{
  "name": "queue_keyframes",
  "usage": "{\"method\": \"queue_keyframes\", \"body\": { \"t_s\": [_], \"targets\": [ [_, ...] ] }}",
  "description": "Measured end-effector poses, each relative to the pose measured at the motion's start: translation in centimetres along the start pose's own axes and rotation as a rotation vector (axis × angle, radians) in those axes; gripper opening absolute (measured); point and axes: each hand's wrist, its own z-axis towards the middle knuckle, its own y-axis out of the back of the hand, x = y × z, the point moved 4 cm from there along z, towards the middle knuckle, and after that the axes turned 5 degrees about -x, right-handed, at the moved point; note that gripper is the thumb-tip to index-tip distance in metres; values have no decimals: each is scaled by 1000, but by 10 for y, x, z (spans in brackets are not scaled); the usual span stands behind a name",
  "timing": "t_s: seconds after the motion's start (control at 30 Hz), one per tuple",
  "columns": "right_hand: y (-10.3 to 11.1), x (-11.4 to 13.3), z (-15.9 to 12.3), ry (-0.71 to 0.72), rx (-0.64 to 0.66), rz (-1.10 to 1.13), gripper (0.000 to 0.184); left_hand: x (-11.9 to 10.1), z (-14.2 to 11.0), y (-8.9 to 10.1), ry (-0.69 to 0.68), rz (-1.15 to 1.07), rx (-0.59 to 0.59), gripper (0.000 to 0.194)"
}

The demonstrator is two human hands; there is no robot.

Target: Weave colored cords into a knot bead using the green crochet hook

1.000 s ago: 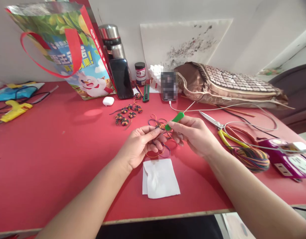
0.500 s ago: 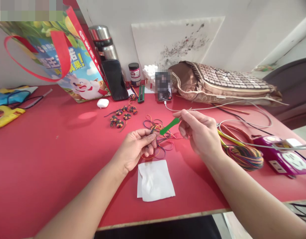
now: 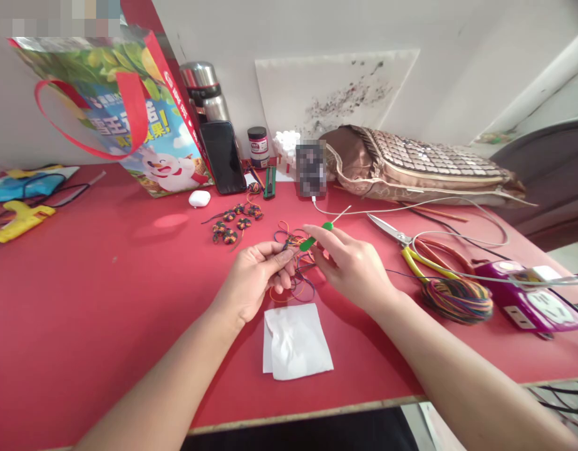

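My right hand (image 3: 357, 266) has its thumb and fingers closed on a green-handled crochet hook (image 3: 315, 237). A thin metal shaft sticks out past the handle's upper right end. The other end reaches the fingertips of my left hand (image 3: 263, 274), which is closed in a pinch on a small piece of dark cord, mostly hidden by the fingers. Loose loops of multicoloured cord (image 3: 304, 290) lie on the table under and between both hands. A folded white tissue (image 3: 299, 341) lies just in front of them. Small knotted cord balls (image 3: 229, 236) sit beyond my left hand.
Scissors (image 3: 401, 238) and a cord coil (image 3: 458, 300) lie right, beside a purple power strip (image 3: 518, 288). A patterned bag (image 3: 420, 163), phone (image 3: 221, 156), jar (image 3: 258, 147), steel flask (image 3: 204, 91) and shopping bag (image 3: 161, 147) line the back. A yellow glue gun (image 3: 23, 220) lies left.
My right hand has moved left and down, from the hook's far end onto its green handle, uncovering the shaft and scissors. My left hand keeps its pinch. The view has shifted slightly.
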Motion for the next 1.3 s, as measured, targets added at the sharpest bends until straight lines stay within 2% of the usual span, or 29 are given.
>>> {"method": "queue_keyframes", "body": {
  "t_s": [0.07, 0.17, 0.27, 0.33, 0.4, 0.47, 0.53, 0.63, 0.8, 0.97, 1.13, 1.23, 1.3],
  "targets": [
    [-2, -2, 0, -6, 2, -69, 35, 0, -3, -4, -6, 46, 39, 29],
    [4, -10, 2, -50, -78, -76, 25, -2, -6, -6, -53, 146, 65, 32],
    [17, -17, 3, -123, -237, 33, 18, -4, -6, -3, -129, 289, 80, 31],
    [22, -20, 3, -195, -310, 204, 19, -4, -6, -2, -161, 366, 96, 28],
    [22, -19, 3, -250, -274, 458, 16, -3, -7, -2, -182, 422, 132, 25],
    [18, -14, 4, -247, -154, 689, 20, -4, -10, -5, -200, 476, 193, 27],
    [14, -6, 4, -202, -28, 797, 22, -6, -12, -8, -209, 509, 235, 30],
    [9, 0, 2, -124, 79, 779, 16, -10, -14, -9, -217, 549, 253, 33],
    [-2, 2, -1, -96, 123, 720, 20, -13, -14, -6, -322, 703, 226, 40],
    [-11, -2, -2, -216, 142, 745, 14, -12, -11, -3, -428, 865, 150, 39],
    [-16, -8, -1, -294, 147, 740, 20, -14, -10, -1, -657, 1013, 72, 29],
    [-17, -8, -1, -324, 165, 751, 23, -14, -11, -1, -734, 1019, 77, 22],
    [-16, -7, -1, -339, 174, 781, 25, -15, -12, 0, -753, 948, 66, 23]
  ]
}}
